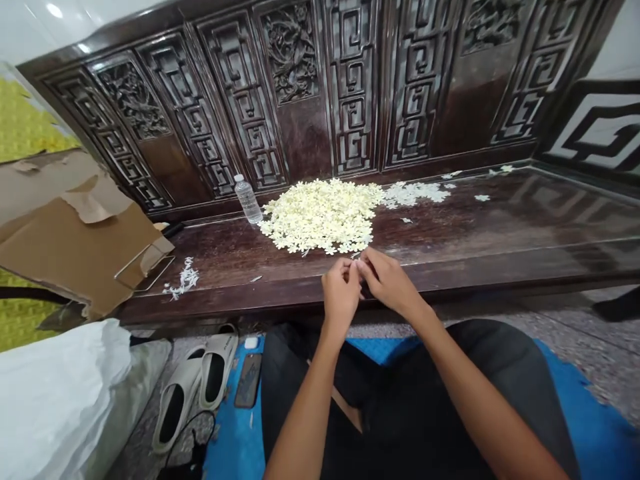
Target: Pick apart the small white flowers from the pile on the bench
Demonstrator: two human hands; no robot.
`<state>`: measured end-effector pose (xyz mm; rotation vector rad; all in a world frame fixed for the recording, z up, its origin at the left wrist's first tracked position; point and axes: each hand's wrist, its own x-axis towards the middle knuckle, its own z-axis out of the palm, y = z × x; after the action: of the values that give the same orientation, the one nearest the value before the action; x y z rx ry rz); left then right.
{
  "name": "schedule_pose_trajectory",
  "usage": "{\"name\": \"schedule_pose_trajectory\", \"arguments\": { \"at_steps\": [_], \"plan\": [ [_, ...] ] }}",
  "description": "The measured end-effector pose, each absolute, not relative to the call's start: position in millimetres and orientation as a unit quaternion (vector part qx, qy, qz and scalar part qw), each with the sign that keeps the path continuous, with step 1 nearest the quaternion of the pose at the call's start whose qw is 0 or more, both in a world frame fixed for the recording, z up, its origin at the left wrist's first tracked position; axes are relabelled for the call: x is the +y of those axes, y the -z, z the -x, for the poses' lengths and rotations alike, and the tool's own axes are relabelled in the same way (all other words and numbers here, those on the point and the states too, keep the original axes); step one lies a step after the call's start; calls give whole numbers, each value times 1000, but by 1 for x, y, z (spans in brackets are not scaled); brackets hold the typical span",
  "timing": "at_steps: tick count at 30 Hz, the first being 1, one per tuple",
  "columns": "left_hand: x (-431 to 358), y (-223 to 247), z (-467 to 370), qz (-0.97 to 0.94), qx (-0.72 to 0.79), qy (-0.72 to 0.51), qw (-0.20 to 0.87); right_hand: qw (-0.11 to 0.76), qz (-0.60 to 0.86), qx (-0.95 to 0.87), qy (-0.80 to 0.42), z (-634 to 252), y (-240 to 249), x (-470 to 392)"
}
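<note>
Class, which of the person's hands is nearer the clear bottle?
Left: the left hand is right of the bottle, lower in view; the right hand is farther right.

Sits with knees (500,353) spread wide. Holds bare left forearm (313,400) and right forearm (465,380) out in front, slanting inward. Has left hand (341,287) and right hand (389,279) close together, fingers curled, fingertips meeting between them.
</note>
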<state>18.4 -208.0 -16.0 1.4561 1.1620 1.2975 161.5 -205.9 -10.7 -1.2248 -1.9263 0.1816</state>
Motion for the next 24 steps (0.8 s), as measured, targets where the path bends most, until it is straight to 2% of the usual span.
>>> {"name": "schedule_pose_trajectory", "arguments": {
  "at_steps": [5,9,14,24],
  "plan": [
    [-185,3,3,-544,388,-587,457,355,477,-804,-22,-141,-15,-185],
    [-182,0,9,-522,344,-629,462,390,445,-805,-34,-132,-18,-178],
    [-201,22,8,-501,343,-617,500,464,394,-787,-99,-130,11,-182],
    [-213,24,10,-521,378,-589,488,471,396,-760,-211,-141,15,-186]
  ]
}}
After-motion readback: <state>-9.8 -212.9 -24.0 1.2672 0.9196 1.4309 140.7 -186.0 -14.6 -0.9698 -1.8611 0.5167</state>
